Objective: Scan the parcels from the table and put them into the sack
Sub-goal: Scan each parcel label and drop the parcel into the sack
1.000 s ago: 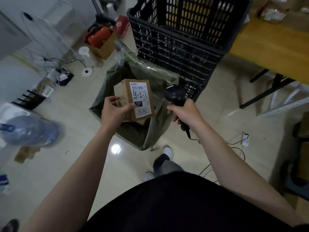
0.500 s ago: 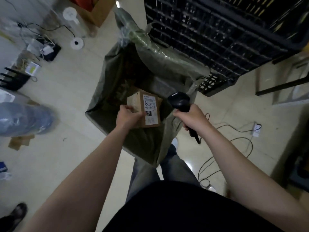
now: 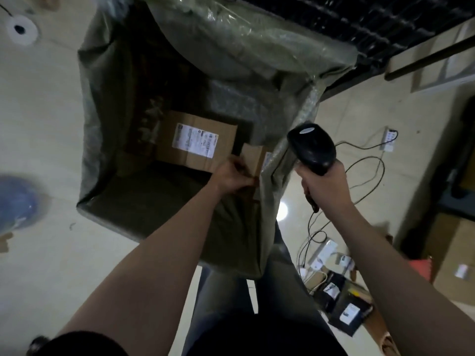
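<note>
A big olive-green sack (image 3: 102, 104) stands open on the floor below me. My left hand (image 3: 232, 176) reaches inside its right side and grips a small cardboard parcel (image 3: 253, 156), partly hidden by the sack's edge. A larger cardboard parcel (image 3: 195, 141) with a white label lies flat deeper in the sack. To the right of the sack, my right hand (image 3: 325, 185) holds a black barcode scanner (image 3: 312, 147) by its handle, head up, outside the sack.
A black plastic crate (image 3: 372, 24) stands behind the sack. The scanner's cable (image 3: 365, 170), a power strip and small devices lie on the floor at right. Cardboard boxes (image 3: 457, 255) sit far right. A blue water bottle (image 3: 18, 201) lies at left.
My left hand has lowered the small parcel from above the sack's mouth down into the sack. My head has tilted down over the sack. The scanner hand stayed beside it.
</note>
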